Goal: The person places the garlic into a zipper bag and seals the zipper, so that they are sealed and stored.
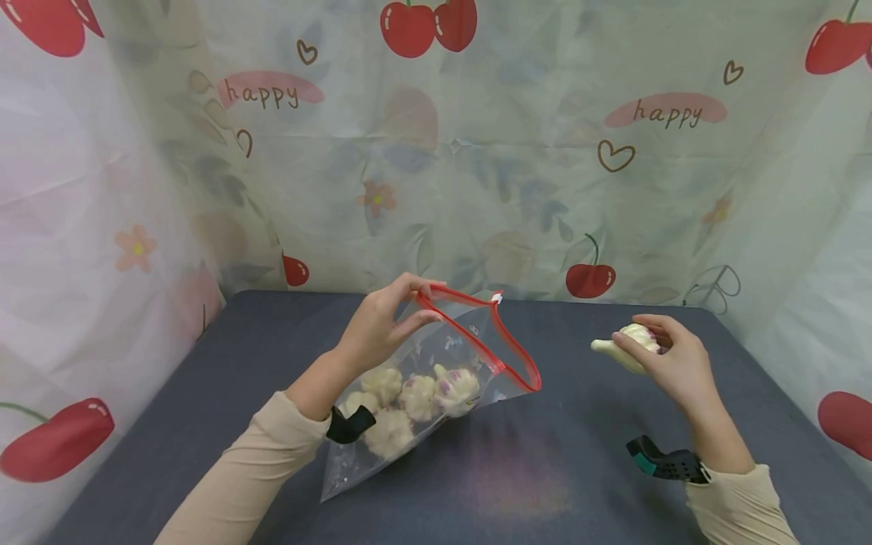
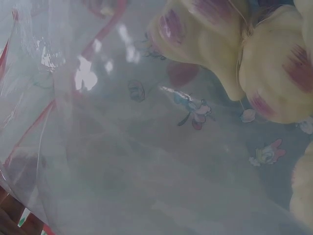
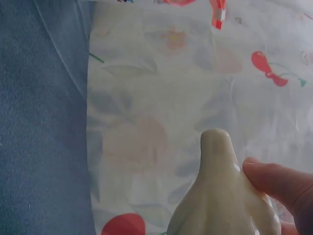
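Observation:
My left hand (image 1: 383, 321) pinches the red-edged rim of a clear zip bag (image 1: 436, 344), whose mouth gapes toward the right. Several garlic bulbs (image 1: 418, 397) with purple patches lie in the lower part of the bag; in the left wrist view, garlic bulbs (image 2: 274, 63) show close up through printed plastic. Off to the right of the bag, above the table, my right hand (image 1: 677, 359) grips another garlic bulb (image 1: 636, 344) between thumb and fingers, its stem pointing left. The right wrist view has the stem of that garlic bulb (image 3: 217, 171) with the thumb (image 3: 274, 178) against its side.
Both hands work over a dark grey table (image 1: 545, 454). A white slider (image 1: 496, 298) sits on the bag's red zip strip. Behind the table hangs a printed curtain (image 1: 463, 189), and a thin looped cord (image 1: 715, 288) shows near the back right corner.

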`<state>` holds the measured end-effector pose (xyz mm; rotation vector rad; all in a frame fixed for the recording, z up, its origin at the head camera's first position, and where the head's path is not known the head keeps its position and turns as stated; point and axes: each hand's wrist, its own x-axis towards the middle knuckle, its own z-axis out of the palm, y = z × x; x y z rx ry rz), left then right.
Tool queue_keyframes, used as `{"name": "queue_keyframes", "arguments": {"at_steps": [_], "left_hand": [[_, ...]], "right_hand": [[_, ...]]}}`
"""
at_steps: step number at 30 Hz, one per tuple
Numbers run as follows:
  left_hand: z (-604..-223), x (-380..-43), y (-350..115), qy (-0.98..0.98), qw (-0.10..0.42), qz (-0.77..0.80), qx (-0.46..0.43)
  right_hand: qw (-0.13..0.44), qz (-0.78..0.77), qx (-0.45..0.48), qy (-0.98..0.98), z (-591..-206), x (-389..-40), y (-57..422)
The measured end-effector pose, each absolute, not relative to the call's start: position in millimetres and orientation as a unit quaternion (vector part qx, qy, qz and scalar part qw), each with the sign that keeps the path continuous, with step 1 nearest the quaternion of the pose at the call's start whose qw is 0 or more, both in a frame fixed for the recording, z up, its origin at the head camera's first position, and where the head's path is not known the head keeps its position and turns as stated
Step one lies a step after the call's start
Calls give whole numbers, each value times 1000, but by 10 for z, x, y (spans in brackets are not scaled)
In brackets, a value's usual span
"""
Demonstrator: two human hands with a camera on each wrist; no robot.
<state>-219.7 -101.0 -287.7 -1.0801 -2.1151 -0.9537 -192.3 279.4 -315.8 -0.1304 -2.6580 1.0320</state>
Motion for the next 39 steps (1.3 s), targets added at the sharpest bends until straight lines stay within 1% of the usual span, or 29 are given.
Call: {"name": "queue_keyframes", "arguments": {"at_steps": [9,27,39], "left_hand": [[-2881,-2192,-1010,-800,285,-350,-394],[-2879,-2187,-1000,-802,280,-351,-394],[-2884,-2201,-990,-801,278,-354,-396]], "right_hand": [[142,358,-9,-923,-3049,-1898,2613],[167,378,72,-908,-2905,-1831,2229],[171,396,109,-896,-2814,-1817,1971]]}}
